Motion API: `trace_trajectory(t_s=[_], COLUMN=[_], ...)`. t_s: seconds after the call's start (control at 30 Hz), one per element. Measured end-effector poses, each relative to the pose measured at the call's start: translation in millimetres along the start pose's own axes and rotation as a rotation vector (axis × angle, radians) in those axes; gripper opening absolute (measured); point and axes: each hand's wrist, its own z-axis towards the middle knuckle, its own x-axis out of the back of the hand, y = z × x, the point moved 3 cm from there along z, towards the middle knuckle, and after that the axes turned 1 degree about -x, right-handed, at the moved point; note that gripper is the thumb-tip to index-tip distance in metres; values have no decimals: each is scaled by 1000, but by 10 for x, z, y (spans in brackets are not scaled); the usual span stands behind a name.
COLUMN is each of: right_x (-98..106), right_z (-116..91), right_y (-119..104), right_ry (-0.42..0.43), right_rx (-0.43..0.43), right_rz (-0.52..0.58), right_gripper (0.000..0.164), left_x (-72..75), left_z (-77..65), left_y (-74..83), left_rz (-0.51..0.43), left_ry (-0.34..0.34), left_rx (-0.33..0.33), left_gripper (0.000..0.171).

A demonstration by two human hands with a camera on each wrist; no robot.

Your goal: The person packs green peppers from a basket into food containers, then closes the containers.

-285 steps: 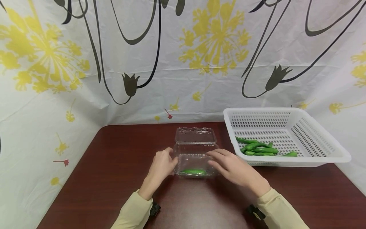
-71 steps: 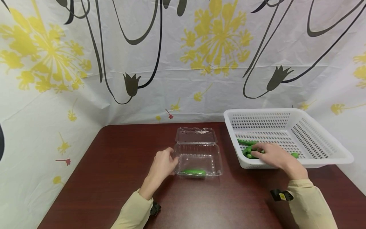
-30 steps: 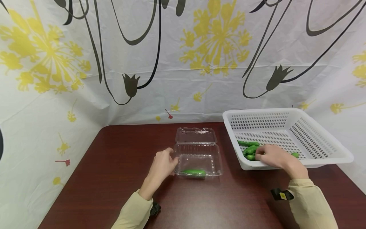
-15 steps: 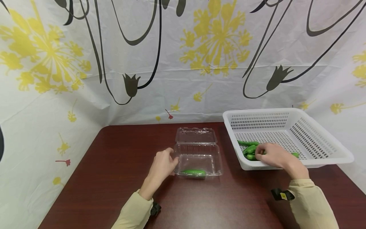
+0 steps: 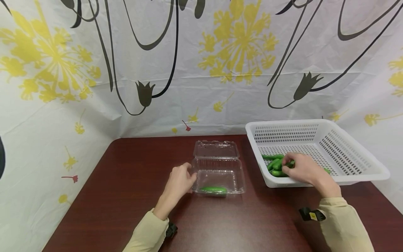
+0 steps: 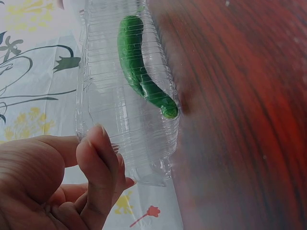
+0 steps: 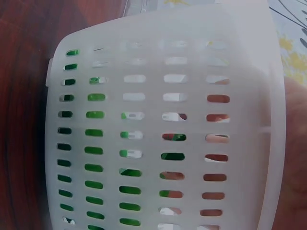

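In the head view a clear hinged plastic container (image 5: 217,175) stands with its lid (image 5: 216,149) tipped back. One curved green pepper (image 6: 134,62) lies inside it along the near wall. My left hand (image 5: 177,182) holds the container's left edge, thumb at the rim in the left wrist view. Over at the right, my right hand (image 5: 303,169) is inside the white basket (image 5: 352,147) and pinches a green pepper (image 5: 291,163), partly covered by the fingers. Several other green peppers (image 5: 275,164) lie beneath and beside that hand. The basket's slotted wall (image 7: 148,115) hides most of the hand in the right wrist view.
Both the basket and the container rest on a dark red-brown table (image 5: 141,168), the basket at its back right. A white printed sheet (image 5: 176,70) hangs behind and along the sides.
My right hand went from beside the container into the basket, worked among the peppers, and has now risen slightly with one. My left hand and the container have stayed put.
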Motion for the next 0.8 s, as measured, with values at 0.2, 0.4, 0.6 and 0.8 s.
trace_trajectory(t_s=[0.2, 0.4, 0.6, 0.8], right_x=[52, 92, 123, 157], right_z=[1, -6, -16, -29], right_y=[-4, -30, -33, -39], right_ry=[91, 131, 192, 302], right_rx=[-2, -8, 6, 78], right_rz=[0, 4, 18, 34], right_gripper=[15, 17, 19, 18], left_x=[0, -1, -2, -2], left_z=[-1, 0, -2, 0], left_y=[0, 2, 4, 6], left_rz=[-9, -9, -11, -9], left_ry=[-3, -4, -7, -4], left_rx=[4, 3, 2, 5], left_gripper=[35, 35, 35, 34])
